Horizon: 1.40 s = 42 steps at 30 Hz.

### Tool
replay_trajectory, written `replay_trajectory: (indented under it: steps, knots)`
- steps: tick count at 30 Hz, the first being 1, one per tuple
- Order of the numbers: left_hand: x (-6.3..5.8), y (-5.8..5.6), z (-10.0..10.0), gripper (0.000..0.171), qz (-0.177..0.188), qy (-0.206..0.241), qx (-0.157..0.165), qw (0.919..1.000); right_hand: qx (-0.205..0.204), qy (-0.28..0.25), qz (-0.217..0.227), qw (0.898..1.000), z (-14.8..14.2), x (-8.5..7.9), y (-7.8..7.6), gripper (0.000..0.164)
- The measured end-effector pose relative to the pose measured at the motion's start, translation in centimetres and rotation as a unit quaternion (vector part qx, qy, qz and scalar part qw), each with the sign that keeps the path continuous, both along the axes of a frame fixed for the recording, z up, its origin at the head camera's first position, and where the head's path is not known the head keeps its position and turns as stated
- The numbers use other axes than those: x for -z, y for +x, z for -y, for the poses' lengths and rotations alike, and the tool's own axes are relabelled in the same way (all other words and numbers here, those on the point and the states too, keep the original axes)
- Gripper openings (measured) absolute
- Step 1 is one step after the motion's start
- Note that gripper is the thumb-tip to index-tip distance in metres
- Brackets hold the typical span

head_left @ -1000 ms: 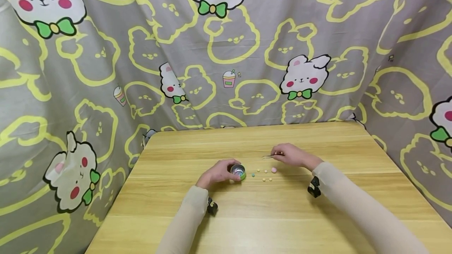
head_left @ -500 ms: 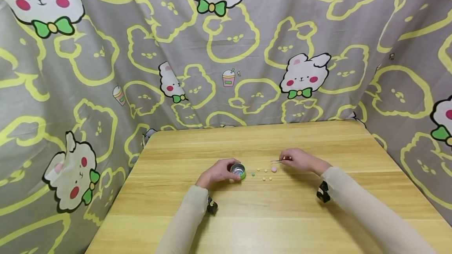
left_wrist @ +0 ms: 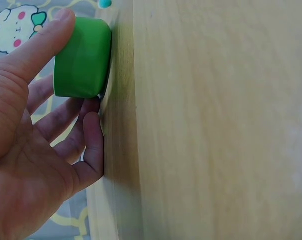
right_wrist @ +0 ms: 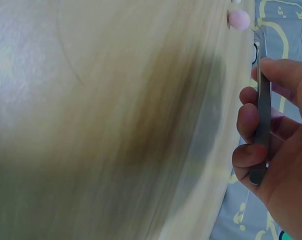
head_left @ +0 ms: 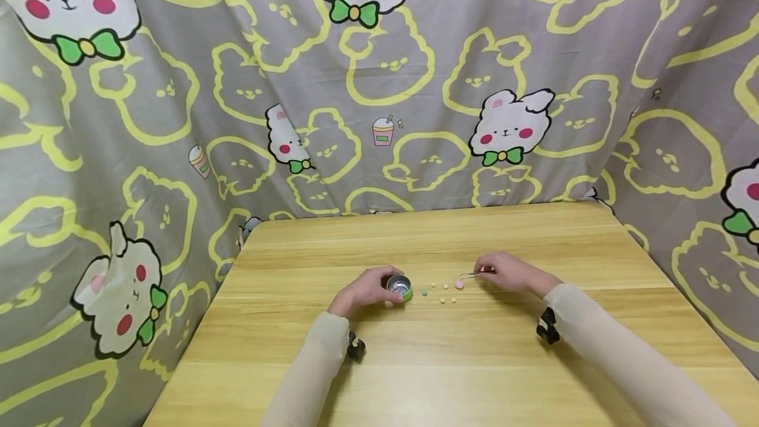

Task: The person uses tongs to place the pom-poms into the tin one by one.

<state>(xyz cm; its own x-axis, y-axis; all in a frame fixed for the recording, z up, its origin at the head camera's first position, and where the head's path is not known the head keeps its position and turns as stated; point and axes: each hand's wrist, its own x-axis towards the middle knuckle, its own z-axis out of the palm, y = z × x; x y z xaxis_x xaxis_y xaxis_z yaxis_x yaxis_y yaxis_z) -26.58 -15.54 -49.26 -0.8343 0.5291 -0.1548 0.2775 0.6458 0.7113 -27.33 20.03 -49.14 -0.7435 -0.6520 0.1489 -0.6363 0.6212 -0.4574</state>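
My left hand (head_left: 369, 287) grips a small round green tin (left_wrist: 82, 57) with thumb and fingers around its side, its open top up on the table. Inside the tin, in the head view, show small pink and teal bits. My right hand (head_left: 511, 272) holds metal tweezers (right_wrist: 263, 115), their tips pointing left, right by the larger pink ball (head_left: 459, 284). Between the tin and the tweezers lie several small yellow balls (head_left: 453, 300), a pale ball (head_left: 446, 286) and a teal ball (head_left: 423, 293). In the right wrist view the pink ball sits just past the tweezer tips.
The wooden table (head_left: 391, 374) spreads out all around the hands. Behind it and at both sides hangs a grey curtain (head_left: 332, 170) with yellow outlines and cartoon animals. A black wrist camera (head_left: 547, 326) sits under the right forearm, another device (head_left: 356, 346) under the left.
My right hand has moved to the right and nearer, bringing the tweezers from behind the balls down to the pink ball. The left hand and tin stay in place.
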Motion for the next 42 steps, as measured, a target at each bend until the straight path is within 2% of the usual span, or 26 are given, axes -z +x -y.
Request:
replay_trajectory:
  steps: [7,17,36,42]
  knots:
    - [-0.12,0.16,-0.09,0.053,0.004,0.003,0.0,1.0,-0.008,0.004,-0.004,1.0,-0.01,0.22,-0.02,0.007]
    - [-0.25,0.28,-0.13,0.052,0.005,0.006,-0.002,1.0,-0.001,0.006,0.019,1.0,-0.04,0.19,0.04,0.006]
    - [-0.2,0.35,-0.06,0.052,0.005,0.013,-0.003,0.9999,-0.011,0.006,0.036,0.999,0.23,0.23,0.21,0.005]
    - [-0.22,0.36,-0.07,0.053,0.003,0.012,-0.004,0.9999,-0.018,0.007,0.027,0.999,0.22,0.42,0.17,0.006]
